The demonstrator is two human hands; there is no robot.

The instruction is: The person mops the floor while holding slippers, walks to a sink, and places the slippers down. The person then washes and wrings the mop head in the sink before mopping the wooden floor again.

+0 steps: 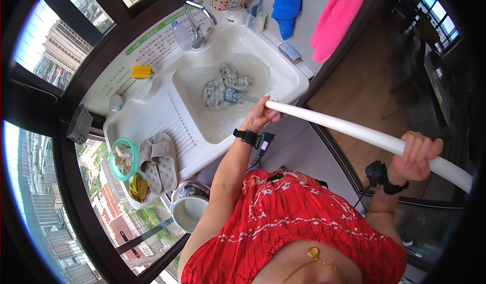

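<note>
A mop with a long white handle [334,125] slants across the view from the upper right side of my body down into the sink. Its grey-white strip head [223,86] lies in shallow water in the white sink basin [187,81], joined by a grey connector [231,94]. My left hand [260,113] is closed round the lower end of the handle, just outside the sink's front rim. Farther up the handle, my right hand [416,157] grips it with the fingers wrapped over.
A chrome faucet [195,23] rises behind the basin, beside a clear bottle [181,35]. Grey slippers [161,162] and a green-rimmed bowl [124,177] sit on the ribbed drainboard. A brush [289,52] rests on the right rim. Below stands a white bucket [190,214].
</note>
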